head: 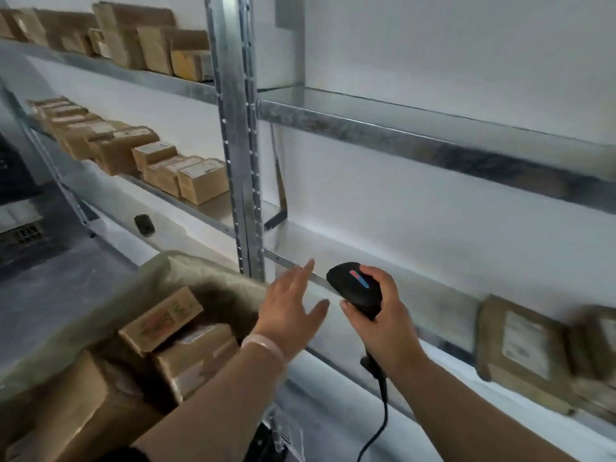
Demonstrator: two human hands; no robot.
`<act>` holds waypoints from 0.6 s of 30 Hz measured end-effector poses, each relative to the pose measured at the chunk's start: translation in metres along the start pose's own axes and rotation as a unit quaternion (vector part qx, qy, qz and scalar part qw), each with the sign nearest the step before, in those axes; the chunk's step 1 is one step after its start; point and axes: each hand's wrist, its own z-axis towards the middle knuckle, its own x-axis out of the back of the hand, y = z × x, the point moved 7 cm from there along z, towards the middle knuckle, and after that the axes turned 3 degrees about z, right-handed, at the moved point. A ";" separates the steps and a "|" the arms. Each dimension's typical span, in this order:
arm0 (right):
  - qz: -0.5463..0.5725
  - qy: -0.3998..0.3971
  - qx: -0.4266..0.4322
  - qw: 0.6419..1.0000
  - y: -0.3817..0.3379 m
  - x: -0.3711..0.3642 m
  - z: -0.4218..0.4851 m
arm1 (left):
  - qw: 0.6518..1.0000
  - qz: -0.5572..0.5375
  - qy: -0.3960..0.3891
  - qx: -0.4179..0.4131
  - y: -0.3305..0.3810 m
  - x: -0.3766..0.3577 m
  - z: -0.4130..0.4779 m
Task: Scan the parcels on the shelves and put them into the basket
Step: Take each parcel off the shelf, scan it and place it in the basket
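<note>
My right hand (383, 325) grips a black corded barcode scanner (355, 290) in front of the lower shelf. My left hand (293, 308) hovers with straight fingers beside the scanner, holding nothing, just right of the basket. The basket (186, 265), lined with pale fabric, sits at the lower left and holds several brown cardboard parcels (163, 318). Two flat brown parcels (523, 345) with white labels lie on the lower shelf at the right, blurred. More cardboard parcels (200, 181) stand in rows on the left bay's middle and top shelves.
A galvanised metal upright (240, 135) divides the left and right shelf bays. The right bay's upper shelf (433, 141) is bare. A small black object (144, 224) lies on the left bay's lower shelf. A white wall is behind the rack.
</note>
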 end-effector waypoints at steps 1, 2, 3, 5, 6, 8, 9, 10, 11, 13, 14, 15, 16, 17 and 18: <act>-0.003 0.013 -0.003 1.000 0.003 0.019 -0.007 | 1.000 0.005 -0.010 -0.013 0.017 -0.010 -0.002; -0.006 0.034 -0.005 0.999 0.007 0.047 -0.018 | 0.999 0.011 -0.018 -0.031 0.042 -0.023 -0.006; -0.007 0.054 -0.007 0.998 0.011 0.074 -0.030 | 0.998 0.015 -0.020 -0.050 0.066 -0.035 -0.011; -0.016 0.091 -0.011 0.996 0.019 0.129 -0.054 | 0.996 0.007 -0.020 -0.086 0.119 -0.060 -0.025; -0.020 0.107 -0.016 0.994 0.024 0.157 -0.068 | 0.995 0.000 -0.022 -0.100 0.145 -0.072 -0.034; -0.028 0.136 -0.029 0.990 0.034 0.214 -0.096 | 0.992 -0.015 -0.028 -0.123 0.198 -0.099 -0.055; -0.032 0.148 -0.030 0.988 0.036 0.242 -0.111 | 0.990 -0.023 -0.034 -0.136 0.225 -0.113 -0.067; -0.038 0.159 -0.030 0.986 0.038 0.269 -0.125 | 0.987 -0.028 -0.043 -0.150 0.250 -0.127 -0.078; -0.043 0.169 -0.032 0.984 0.041 0.295 -0.139 | 0.984 -0.029 -0.051 -0.168 0.277 -0.141 -0.090; -0.051 0.190 -0.034 0.980 0.044 0.343 -0.165 | 0.977 -0.021 -0.061 -0.201 0.325 -0.166 -0.110; -0.058 0.203 -0.035 0.977 0.044 0.365 -0.176 | 0.975 -0.020 -0.065 -0.213 0.348 -0.176 -0.119; -0.067 0.216 -0.037 0.973 0.044 0.386 -0.187 | 0.972 -0.022 -0.067 -0.223 0.369 -0.183 -0.129; -0.075 0.230 -0.041 0.969 0.042 0.406 -0.198 | 0.970 -0.024 -0.071 -0.232 0.388 -0.190 -0.137; -0.082 0.244 -0.043 0.965 0.040 0.425 -0.208 | 0.967 -0.026 -0.074 -0.243 0.407 -0.195 -0.145; -0.087 0.257 -0.044 0.962 0.038 0.442 -0.217 | 0.964 -0.025 -0.076 -0.253 0.424 -0.199 -0.151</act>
